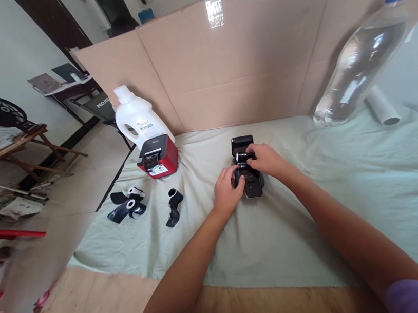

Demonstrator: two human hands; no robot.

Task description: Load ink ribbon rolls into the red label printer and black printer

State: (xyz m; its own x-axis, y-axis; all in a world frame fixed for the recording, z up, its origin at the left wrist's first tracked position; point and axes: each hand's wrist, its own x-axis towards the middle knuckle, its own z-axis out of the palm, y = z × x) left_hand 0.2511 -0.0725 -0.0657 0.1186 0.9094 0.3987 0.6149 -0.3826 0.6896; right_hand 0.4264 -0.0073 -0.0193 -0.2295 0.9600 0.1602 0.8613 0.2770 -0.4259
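A small black device (252,184) stands on the cloth in front of me, and its raised lid-like part (242,143) points away from me. My right hand (266,160) pinches a small black roll (245,157) with a pale end, just over the device's middle. Against the device's left side rests my left hand (229,187), with thumb and fingers curled around its edge. My fingers and the roll cover part of the device's inside.
To the left lie several black rolls with loose tails, one (174,203) apart from the others (130,205). Behind them are a red and black box-shaped machine (158,156) and a white jug (141,117). A big clear bottle (367,62) leans against the cardboard wall (235,70); a white tube (383,106) lies beside it.
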